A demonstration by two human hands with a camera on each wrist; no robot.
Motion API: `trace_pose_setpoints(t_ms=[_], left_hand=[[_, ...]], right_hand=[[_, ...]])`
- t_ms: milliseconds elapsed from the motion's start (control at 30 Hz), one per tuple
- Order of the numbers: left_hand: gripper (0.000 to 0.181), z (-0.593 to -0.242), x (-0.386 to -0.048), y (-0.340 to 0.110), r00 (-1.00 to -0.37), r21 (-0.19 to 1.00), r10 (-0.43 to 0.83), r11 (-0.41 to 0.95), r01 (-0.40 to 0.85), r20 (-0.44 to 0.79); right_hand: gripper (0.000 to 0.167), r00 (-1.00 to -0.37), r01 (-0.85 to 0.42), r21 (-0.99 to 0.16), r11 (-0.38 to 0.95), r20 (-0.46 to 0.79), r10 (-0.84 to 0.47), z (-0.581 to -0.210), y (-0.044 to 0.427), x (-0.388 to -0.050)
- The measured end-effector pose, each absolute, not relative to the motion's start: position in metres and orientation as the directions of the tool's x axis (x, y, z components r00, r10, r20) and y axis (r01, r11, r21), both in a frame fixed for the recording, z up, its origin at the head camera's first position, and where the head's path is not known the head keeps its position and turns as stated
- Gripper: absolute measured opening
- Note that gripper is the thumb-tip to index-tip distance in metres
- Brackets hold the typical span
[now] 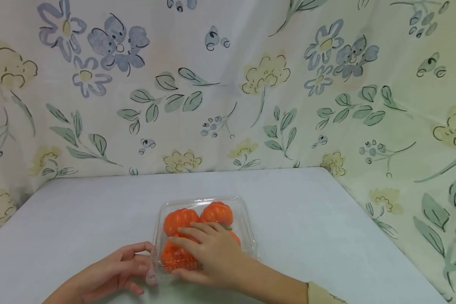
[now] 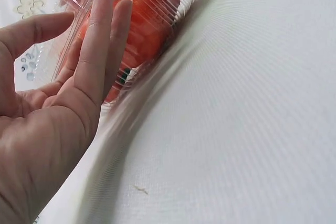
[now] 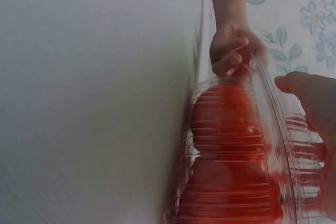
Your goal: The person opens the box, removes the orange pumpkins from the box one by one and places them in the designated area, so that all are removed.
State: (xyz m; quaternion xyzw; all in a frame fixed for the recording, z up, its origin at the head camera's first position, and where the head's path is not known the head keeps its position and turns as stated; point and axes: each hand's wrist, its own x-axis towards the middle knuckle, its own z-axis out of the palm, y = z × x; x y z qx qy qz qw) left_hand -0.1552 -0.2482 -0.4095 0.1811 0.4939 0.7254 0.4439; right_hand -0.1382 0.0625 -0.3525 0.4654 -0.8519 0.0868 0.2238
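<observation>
A clear plastic clamshell box (image 1: 248, 228) sits on the table with its lid over several ribbed, orange, pumpkin-shaped pieces (image 1: 181, 221). Green stem bits show on some of them. Across the top of the lid lies my right hand (image 1: 222, 255), fingers spread and thumb toward the near edge. It covers part of the pieces from the head view. At the box's left side, my left hand (image 1: 115, 270) has its fingertips by the rim. The left wrist view shows its fingers (image 2: 94, 40) mostly straight along the plastic wall.
The box stands near the front of a white-covered table (image 1: 308, 219). Behind and beside the table hangs a floral cloth (image 1: 228, 101). A tiny pale speck (image 2: 140, 189) lies on the white cover in the left wrist view.
</observation>
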Motion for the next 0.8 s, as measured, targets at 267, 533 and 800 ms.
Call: trace_pose_setpoints(t_ms=[267, 533, 800], left_hand=[[0.036, -0.412, -0.153, -0.245, -0.522, 0.885, 0.843, -0.141, -0.443, -0.127], [0.044, -0.421, -0.153, -0.245, -0.503, 0.886, 0.861, -0.17, -0.432, -0.08], [0.044, -0.422, -0.152, -0.241, -0.502, 0.891, 0.865, -0.207, -0.405, -0.027]], right_hand=[[0.06, -0.45, -0.813, 0.149, 0.563, 0.452, -0.77, -0.354, 0.06, -0.135], [0.064, -0.429, -0.779, 0.222, 0.586, 0.492, -0.758, -0.361, 0.057, -0.133], [0.066, -0.462, -0.762, 0.231, 0.605, 0.462, -0.757, -0.361, 0.055, -0.13]])
